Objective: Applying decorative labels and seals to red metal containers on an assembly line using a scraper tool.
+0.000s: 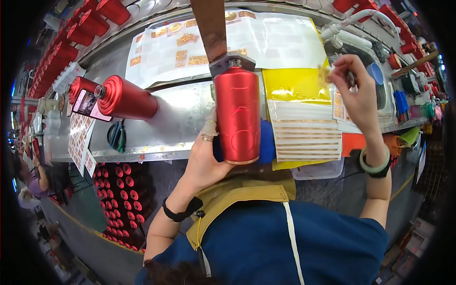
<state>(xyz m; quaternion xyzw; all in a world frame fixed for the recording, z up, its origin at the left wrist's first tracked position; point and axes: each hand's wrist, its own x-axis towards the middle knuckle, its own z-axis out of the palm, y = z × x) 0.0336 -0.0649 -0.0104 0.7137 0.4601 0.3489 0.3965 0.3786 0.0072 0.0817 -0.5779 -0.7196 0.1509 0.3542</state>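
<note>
A glossy red bottle [237,116] lies in front of me, its threaded neck toward a dark metal bracket [219,66]. My left hand [205,156] is closed around the bottle's lower left side; some fingers are hidden beneath it, and pale wrapping covers one finger. Raised at the right, my right hand [356,88] pinches a small gold sticker [324,74], blurred and partly see-through. Below that hand are a yellow sheet [294,85] and a white sheet with gold-brown strips [306,137]. Part of a blue support [267,142] shows behind the bottle.
Left of the bottle, two more red bottles [130,97] lie beside a phone [88,105] and dark scissors [115,136]. Sheets with gold stickers [187,40] cover the far worktop. A white pipe [363,16] bends over the back right. Several red bottles [116,204] stand stacked below left.
</note>
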